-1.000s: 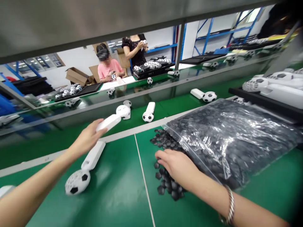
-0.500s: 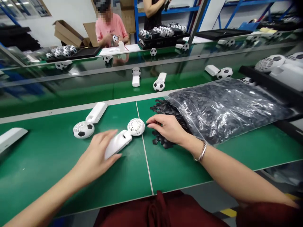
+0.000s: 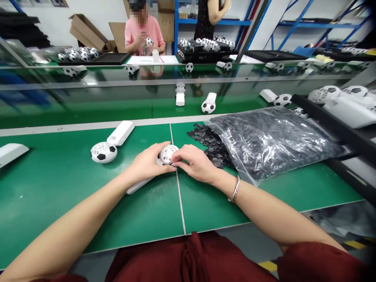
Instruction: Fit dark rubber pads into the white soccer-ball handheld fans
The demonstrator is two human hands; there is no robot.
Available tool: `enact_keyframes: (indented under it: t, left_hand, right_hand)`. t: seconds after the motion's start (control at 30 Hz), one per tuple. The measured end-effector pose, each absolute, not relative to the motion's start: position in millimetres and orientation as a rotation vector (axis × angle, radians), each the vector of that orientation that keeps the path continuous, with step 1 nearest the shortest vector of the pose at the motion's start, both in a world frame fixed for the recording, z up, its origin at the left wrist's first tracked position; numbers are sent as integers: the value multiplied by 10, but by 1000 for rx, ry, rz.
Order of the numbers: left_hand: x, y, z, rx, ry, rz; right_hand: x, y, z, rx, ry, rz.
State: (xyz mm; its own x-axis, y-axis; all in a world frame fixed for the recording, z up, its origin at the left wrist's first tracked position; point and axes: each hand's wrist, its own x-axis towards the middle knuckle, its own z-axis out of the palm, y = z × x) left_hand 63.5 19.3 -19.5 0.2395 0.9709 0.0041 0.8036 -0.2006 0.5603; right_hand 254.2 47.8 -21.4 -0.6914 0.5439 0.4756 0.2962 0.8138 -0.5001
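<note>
At the green workbench (image 3: 44, 156), I am cupping my left hand (image 3: 147, 161) around the perforated ball head (image 3: 168, 154) of a white handheld fan (image 3: 140, 185) and pinching its edge with my right fingertips (image 3: 177, 156), beside black hexagon pieces (image 3: 211, 147) spilling from a plastic bag (image 3: 273, 145).

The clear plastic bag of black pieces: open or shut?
Open: the clear plastic bag has black hexagonal pieces spilling from its end onto the green mat.

Bright, even light, warped edges
</note>
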Motion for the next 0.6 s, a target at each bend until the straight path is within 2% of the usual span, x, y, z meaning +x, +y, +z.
enact_keyframes:
  t: [0.13,0.33,0.6]
  left_hand:
    - [661,177,-179,2094,1648,504]
    - [679,185,-161,2123,1656,509]
    - [699,167,-166,2145,1706,454]
  right_hand:
    - [2520,493,-258,-692,-2277,539]
    - [2534,553,-337,-770,-2236,902]
    - [2550,572,-327,-753,-2313,840]
